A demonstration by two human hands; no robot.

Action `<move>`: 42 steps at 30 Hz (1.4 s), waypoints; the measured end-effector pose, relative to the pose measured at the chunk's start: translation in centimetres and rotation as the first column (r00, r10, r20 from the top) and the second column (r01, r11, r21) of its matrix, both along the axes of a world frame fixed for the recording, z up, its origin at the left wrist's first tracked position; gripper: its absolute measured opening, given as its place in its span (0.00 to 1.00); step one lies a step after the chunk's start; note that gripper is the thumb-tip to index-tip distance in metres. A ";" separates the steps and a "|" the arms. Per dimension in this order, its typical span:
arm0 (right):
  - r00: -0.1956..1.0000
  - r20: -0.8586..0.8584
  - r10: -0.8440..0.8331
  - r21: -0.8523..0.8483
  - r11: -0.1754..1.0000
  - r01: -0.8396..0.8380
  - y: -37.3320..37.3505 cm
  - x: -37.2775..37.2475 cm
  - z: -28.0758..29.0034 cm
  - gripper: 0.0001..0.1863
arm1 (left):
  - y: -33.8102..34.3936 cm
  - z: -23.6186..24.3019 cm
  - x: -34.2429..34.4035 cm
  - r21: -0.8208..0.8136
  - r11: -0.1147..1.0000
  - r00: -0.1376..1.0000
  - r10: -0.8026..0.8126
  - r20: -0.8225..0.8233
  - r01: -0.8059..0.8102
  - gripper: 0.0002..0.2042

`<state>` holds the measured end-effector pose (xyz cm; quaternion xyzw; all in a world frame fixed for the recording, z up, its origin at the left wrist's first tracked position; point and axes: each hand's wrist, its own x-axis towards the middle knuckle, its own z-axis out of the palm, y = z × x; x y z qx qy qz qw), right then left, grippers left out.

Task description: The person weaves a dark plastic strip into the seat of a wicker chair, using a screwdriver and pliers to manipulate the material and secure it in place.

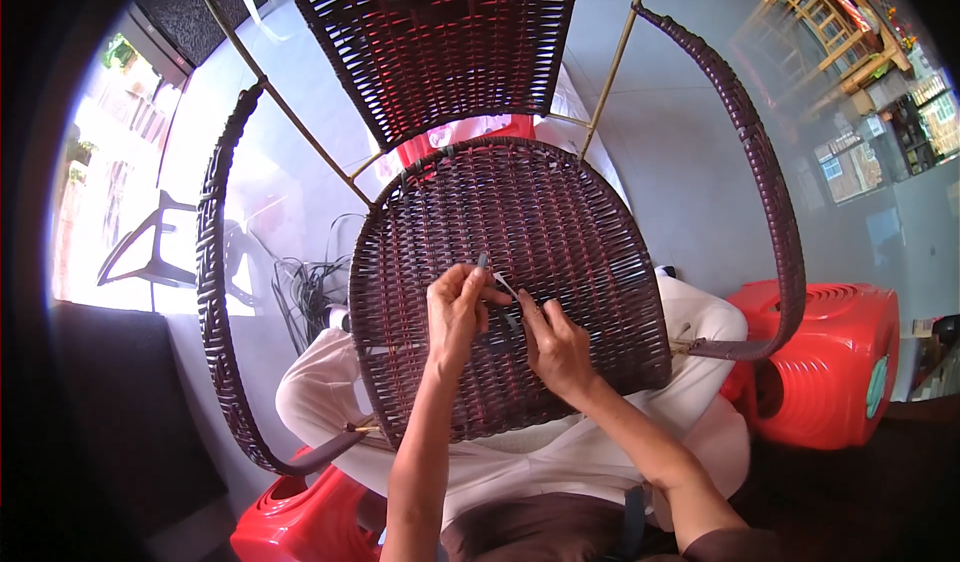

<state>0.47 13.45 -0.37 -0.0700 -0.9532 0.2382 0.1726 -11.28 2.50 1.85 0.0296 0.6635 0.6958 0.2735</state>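
Observation:
A dark brown and red woven wicker chair seat (420,232) lies across my lap, joined by metal rods to a woven backrest (430,42) and two curved arms (770,192). My left hand (457,307) is over the middle of the seat, thumb and fingers closed on a small grey piece (483,262), too small to name. A thin pale strip (506,283) runs from it toward my right hand (555,347), whose index finger reaches to the strip's lower end; whether it grips the strip is unclear. My right fingers are bent close together.
Red plastic stools stand at lower left (285,522) and right (820,372). Coiled dark strands (310,292) lie on the grey floor (660,142) left of the seat. A dark mat-like surface (130,412) is at left, wooden furniture (820,32) at upper right.

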 end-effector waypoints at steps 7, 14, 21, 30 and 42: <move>1.000 0.010 0.013 -0.048 0.999 -0.012 0.1 -0.1 0.3 0.27 | 0.6 -0.4 1.8 -0.185 0.979 0.996 0.092 0.014 -0.088 0.13; 1.000 -0.027 0.012 -0.052 0.999 -0.013 0.0 0.0 0.0 0.27 | 0.7 -0.4 1.9 -0.235 0.965 0.993 0.118 -0.007 -0.116 0.13; 0.998 -0.057 0.017 0.001 1.000 -0.017 0.0 0.1 -0.5 0.29 | 0.6 -0.4 1.7 -0.186 0.973 0.986 0.151 0.073 -0.135 0.12; 0.998 -0.067 0.013 0.027 1.000 -0.011 -0.1 0.2 -0.8 0.30 | 0.8 0.2 1.3 -0.244 0.959 0.984 0.165 0.074 -0.142 0.12; 0.996 -0.094 -0.007 0.019 1.000 0.009 -0.2 0.1 -1.3 0.24 | 1.1 0.0 2.4 -0.217 0.962 0.985 0.172 0.000 -0.168 0.13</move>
